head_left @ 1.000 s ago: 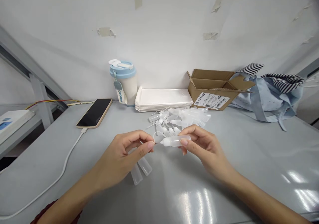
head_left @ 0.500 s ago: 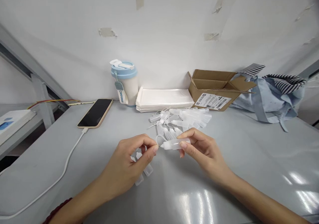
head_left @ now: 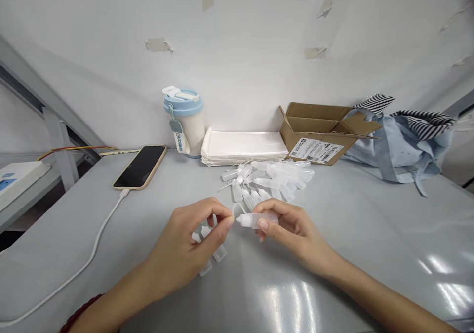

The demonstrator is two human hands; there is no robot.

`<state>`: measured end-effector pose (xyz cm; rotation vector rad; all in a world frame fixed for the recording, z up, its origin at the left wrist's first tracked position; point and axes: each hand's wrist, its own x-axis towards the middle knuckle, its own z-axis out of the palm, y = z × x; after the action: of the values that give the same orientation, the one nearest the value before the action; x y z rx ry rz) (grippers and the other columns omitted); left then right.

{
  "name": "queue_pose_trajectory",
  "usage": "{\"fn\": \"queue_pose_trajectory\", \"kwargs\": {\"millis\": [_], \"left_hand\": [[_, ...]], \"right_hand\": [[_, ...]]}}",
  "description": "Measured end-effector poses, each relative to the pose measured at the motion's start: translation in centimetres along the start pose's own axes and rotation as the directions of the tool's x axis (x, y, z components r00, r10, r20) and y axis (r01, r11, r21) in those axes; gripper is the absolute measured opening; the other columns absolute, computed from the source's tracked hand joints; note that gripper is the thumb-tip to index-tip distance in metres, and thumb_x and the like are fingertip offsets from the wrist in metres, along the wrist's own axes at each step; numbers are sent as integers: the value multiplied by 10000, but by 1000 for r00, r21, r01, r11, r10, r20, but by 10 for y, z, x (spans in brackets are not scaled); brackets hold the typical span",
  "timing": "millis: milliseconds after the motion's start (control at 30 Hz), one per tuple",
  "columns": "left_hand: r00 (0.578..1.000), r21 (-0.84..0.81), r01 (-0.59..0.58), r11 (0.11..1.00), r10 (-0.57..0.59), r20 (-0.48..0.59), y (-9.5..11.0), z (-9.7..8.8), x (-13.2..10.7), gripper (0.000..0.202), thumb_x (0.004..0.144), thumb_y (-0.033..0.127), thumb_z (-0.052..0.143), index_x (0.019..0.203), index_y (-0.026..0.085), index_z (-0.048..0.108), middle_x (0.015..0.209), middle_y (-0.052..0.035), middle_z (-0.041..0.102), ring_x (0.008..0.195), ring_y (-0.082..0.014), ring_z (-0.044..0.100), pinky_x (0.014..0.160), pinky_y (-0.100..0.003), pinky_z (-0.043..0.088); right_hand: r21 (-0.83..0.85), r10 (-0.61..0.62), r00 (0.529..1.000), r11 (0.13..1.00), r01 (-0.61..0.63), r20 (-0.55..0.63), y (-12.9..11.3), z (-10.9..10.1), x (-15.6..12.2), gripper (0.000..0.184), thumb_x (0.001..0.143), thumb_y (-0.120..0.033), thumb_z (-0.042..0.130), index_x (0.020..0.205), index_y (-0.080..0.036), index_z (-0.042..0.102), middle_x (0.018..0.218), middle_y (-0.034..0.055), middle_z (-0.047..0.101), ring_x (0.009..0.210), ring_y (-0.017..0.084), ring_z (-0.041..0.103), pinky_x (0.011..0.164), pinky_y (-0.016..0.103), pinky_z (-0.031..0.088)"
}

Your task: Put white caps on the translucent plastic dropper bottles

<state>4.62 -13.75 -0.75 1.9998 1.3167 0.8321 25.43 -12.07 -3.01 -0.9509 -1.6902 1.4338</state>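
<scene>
My right hand (head_left: pixel 296 229) is closed around a small translucent plastic dropper bottle (head_left: pixel 267 218), which lies sideways with its pointed nozzle toward my left hand (head_left: pixel 202 234). From the bottle's neck a thin white cap strap (head_left: pixel 239 204) curves over to my left fingertips. Thumb and forefinger of that hand pinch the strap's end near the nozzle tip; whatever cap sits there is hidden. Partly under my left hand, two similar bottles (head_left: pixel 219 252) rest on the table. Just beyond my hands is a loose pile of dropper bottles (head_left: pixel 276 175).
A stack of white padded envelopes (head_left: pixel 244 145) lies against the wall, between a blue-lidded cup (head_left: pixel 190 130) and an open cardboard box (head_left: pixel 314 138). A light blue bag (head_left: pixel 400 147) is at the far right. At left, a phone (head_left: pixel 140 167) has a white cable (head_left: pixel 98 241) attached.
My right hand has shifted slightly left with the bottle, and its fingers sit farther forward on it. My left hand keeps its pinch, almost unmoved.
</scene>
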Motion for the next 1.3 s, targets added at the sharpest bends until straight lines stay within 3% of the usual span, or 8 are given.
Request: {"fn": "queue_pose_trajectory", "kwargs": {"millis": [167, 333, 500, 767, 1067, 1300], "left_hand": [[986, 41, -166, 985, 166, 11, 0, -2, -2, 101, 877, 177, 494, 823, 210, 573, 738, 30, 588, 650, -102, 528, 590, -197, 409], [977, 75, -211, 975, 211, 2, -4, -6, 0, 64, 856, 159, 539, 882, 207, 574, 829, 12, 615, 765, -120, 559, 690, -215, 431], [974, 67, -227, 972, 227, 9, -4, -4, 0, 94, 878, 150, 505, 845, 204, 574, 787, 19, 607, 719, -108, 551, 660, -205, 423], [1000, 17, -29, 999, 29, 3, -3, 4, -3, 163, 890, 255, 464, 783, 212, 579, 726, 15, 585, 639, -113, 523, 445, -163, 372], [993, -66, 112, 992, -109, 46, -1, 10, -3, 215, 883, 307, 461, 745, 204, 590, 661, 27, 588, 618, -117, 532, 450, -169, 380], [986, -134, 165, 977, -159, 50, 0, 12, -3, 229, 882, 329, 462, 742, 200, 591, 657, 20, 577, 629, -125, 528, 463, -181, 384]], "right_hand": [[-28, 31, 994, 999, -28, 103, -2, -3, 0, 183, 889, -350, 553, 921, -202, 657, 683, -28, 567, 675, 106, 521, 664, 232, 394], [-52, 7, 999, 999, -4, 52, -3, -4, 1, 164, 881, -334, 569, 927, -216, 674, 740, -24, 606, 701, 108, 535, 677, 227, 406], [-57, -13, 999, 998, 16, 40, -3, -3, 2, 136, 866, -300, 593, 945, -233, 681, 839, -19, 668, 759, 118, 581, 697, 225, 429], [-215, -128, 992, 969, 121, -21, -1, 1, -2, 150, 857, -268, 595, 967, -217, 684, 834, -2, 689, 751, 138, 602, 659, 237, 448], [-356, -259, 966, 905, 232, -28, 7, 3, -6, 184, 875, -283, 562, 1004, -186, 651, 719, 12, 593, 627, 142, 526, 569, 261, 411], [-382, -266, 964, 894, 236, -28, 10, 3, -4, 193, 879, -281, 562, 1031, -192, 640, 712, 7, 584, 627, 139, 527, 570, 262, 420]]}}
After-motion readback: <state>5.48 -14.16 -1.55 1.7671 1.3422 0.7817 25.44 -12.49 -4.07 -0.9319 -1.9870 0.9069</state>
